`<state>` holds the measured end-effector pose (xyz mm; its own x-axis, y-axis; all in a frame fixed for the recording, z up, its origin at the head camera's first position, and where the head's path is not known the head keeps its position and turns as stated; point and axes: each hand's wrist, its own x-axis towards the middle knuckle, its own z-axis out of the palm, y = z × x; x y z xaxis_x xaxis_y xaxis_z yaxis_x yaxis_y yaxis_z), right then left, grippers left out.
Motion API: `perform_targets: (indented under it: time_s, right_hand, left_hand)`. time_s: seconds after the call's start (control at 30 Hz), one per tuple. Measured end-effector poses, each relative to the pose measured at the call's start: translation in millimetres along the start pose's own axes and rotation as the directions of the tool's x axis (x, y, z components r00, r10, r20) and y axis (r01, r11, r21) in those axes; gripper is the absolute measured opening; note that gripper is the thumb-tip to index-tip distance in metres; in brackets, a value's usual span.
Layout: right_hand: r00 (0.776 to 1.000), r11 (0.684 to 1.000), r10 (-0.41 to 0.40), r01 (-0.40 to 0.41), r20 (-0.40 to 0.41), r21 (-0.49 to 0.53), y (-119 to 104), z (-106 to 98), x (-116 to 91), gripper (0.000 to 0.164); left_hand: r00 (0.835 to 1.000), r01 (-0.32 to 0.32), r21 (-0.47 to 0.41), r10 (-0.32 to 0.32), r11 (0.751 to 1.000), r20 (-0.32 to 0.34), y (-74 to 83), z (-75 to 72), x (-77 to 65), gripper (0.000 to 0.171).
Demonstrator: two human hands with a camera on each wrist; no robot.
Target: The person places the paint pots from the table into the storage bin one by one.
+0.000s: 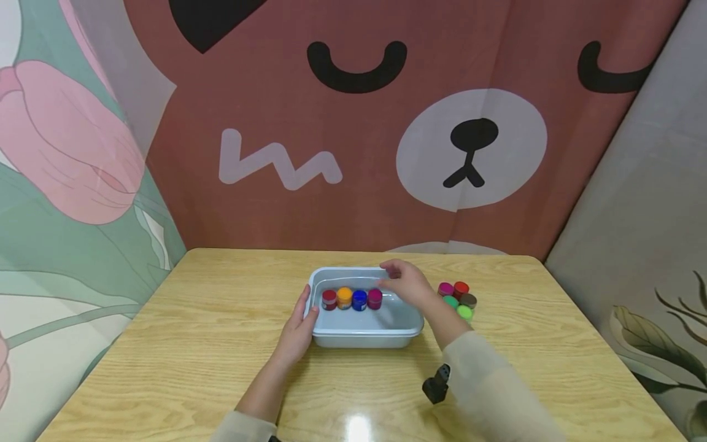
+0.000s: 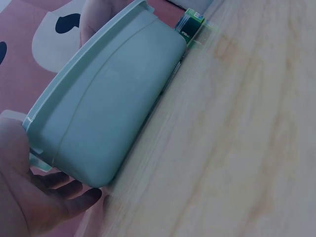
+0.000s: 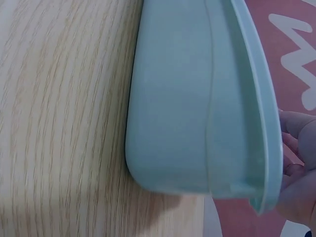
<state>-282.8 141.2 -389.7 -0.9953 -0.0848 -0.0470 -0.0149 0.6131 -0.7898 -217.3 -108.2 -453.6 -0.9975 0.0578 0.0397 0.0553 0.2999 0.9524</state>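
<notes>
A pale blue plastic basin point(image 1: 364, 341) stands on the table, and my left hand point(image 1: 296, 334) grips its left side, thumb at the rim and fingers along the outer wall point(image 2: 108, 103). Inside, a row of small paint jars runs left to right: dark red point(image 1: 329, 300), orange point(image 1: 344, 298), blue point(image 1: 359, 300) and magenta point(image 1: 375, 299). My right hand point(image 1: 407, 282) hovers over the basin's right part, close to the magenta jar. Its thumb and fingers stand apart with nothing visible between them. In the right wrist view those fingers point(image 3: 294, 148) show behind the rim.
Right of the basin, several more jars stand in a cluster, among them a red jar point(image 1: 461, 289), a brown jar point(image 1: 468, 300) and a light green jar point(image 1: 464, 313). A wooden table point(image 1: 210, 325) carries everything. Behind it hangs a bear-patterned cloth point(image 1: 364, 202).
</notes>
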Motion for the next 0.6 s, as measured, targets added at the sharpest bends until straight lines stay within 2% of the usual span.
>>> perform_targets:
  time_s: [0.2,0.6]
  right_hand:
    - [0.998,0.999,-0.05,0.05,-0.024,0.01,8,-16,-7,0.042]
    - [0.995,0.997,-0.062,0.065,-0.073,0.039,30,-46,-28,0.046]
  left_hand:
    - [1.0,-0.004,0.002,0.004,1.0,-0.008,-0.7,0.2,0.9,0.057]
    - [1.0,0.003,0.003,-0.003,1.0,0.004,-0.7,-0.2,0.5,0.057]
